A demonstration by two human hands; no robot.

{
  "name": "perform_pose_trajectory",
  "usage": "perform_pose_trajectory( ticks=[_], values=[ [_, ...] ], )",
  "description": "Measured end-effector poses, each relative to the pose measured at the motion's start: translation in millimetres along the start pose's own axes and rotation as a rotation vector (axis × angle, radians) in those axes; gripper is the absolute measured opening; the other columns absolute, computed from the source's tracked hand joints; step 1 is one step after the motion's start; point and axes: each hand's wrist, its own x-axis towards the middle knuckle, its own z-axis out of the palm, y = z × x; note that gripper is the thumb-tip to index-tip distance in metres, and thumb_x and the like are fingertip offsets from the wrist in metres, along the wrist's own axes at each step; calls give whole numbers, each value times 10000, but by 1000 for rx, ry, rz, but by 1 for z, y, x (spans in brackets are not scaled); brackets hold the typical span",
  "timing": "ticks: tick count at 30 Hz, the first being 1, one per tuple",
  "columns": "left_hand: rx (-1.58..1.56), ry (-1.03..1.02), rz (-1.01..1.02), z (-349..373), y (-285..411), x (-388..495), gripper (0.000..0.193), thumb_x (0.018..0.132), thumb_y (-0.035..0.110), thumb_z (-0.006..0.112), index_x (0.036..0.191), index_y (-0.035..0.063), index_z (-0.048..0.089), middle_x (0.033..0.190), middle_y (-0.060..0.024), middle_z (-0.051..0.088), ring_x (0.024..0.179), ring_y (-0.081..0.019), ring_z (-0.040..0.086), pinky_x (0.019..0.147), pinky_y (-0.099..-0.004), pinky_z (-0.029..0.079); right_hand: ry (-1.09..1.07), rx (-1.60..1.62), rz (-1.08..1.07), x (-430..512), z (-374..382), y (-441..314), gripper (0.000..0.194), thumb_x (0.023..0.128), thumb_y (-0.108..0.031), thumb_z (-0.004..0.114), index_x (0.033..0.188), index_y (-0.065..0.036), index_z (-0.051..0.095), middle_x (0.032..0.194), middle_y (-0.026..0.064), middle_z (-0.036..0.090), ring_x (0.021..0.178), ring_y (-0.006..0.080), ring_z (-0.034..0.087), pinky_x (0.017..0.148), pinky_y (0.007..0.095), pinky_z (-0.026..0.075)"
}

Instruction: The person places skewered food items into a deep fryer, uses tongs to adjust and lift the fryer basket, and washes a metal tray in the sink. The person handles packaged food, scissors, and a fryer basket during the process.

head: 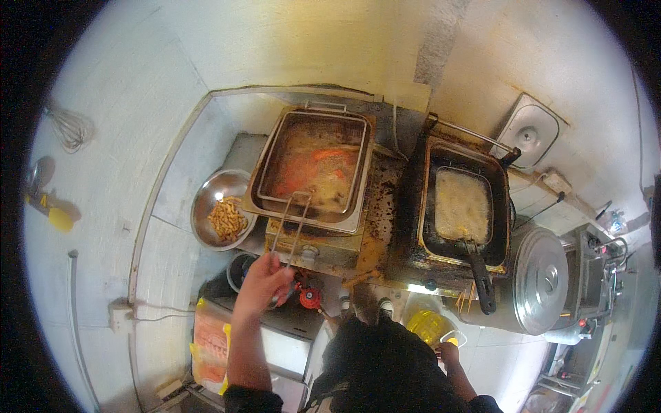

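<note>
My left hand (266,281) grips the long wire handle (290,235) of a fry basket (311,199). The basket sits in a square fryer well (248,202) of bubbling oil, where orange-red pieces (330,154) show below the surface. Low at my right side, my right hand (448,352) has its fingers curled at the top of a clear plastic jug of yellow oil (427,326). The jug has a white loop handle (463,338); its contact with my fingers is partly hidden.
A second fryer (429,248) holds a foaming basket, its black handle (481,284) jutting forward. Brown fried pieces (227,219) lie in a steel bowl (202,227) at left. A large lidded pot (539,281) stands right. A red gas regulator (310,298) sits below the left fryer.
</note>
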Motion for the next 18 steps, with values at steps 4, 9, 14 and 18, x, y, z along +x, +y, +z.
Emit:
perform_pose_trajectory(
  ticks=[4, 9, 14, 18],
  values=[
    [110, 109, -10, 0, -1, 0, 217, 882, 83, 612, 864, 94, 396, 615, -34, 497, 430, -116, 445, 371, -270, 360, 221, -170, -85, 10, -3, 12, 144, 901, -132, 605, 1032, -76, 623, 743, 102, 649, 529, 228, 636, 429, 351, 519],
    [32, 34, 25, 2, 3, -3, 264, 888, 89, 651, 903, 87, 387, 634, -43, 509, 463, -124, 484, 386, -277, 391, 167, -176, -118, 13, 2, 11, 170, 926, -153, 569, 1063, -74, 632, 791, 104, 644, 535, 235, 635, 437, 340, 509],
    [72, 47, 4, 4, 5, -4, 202, 880, 95, 617, 901, 79, 416, 652, -26, 496, 456, -110, 466, 381, -273, 385, 160, -159, -120, 13, 9, 4, 218, 938, -209, 544, 1043, -49, 648, 815, 100, 663, 609, 202, 657, 495, 328, 527],
    [68, 33, 23, 4, 4, -3, 267, 895, 94, 660, 905, 84, 394, 636, -21, 492, 468, -110, 470, 395, -270, 398, 16, -959, -604, 10, 11, 4, 212, 864, -190, 601, 1004, -48, 672, 889, 110, 692, 733, 240, 680, 620, 365, 565]
  ],
)
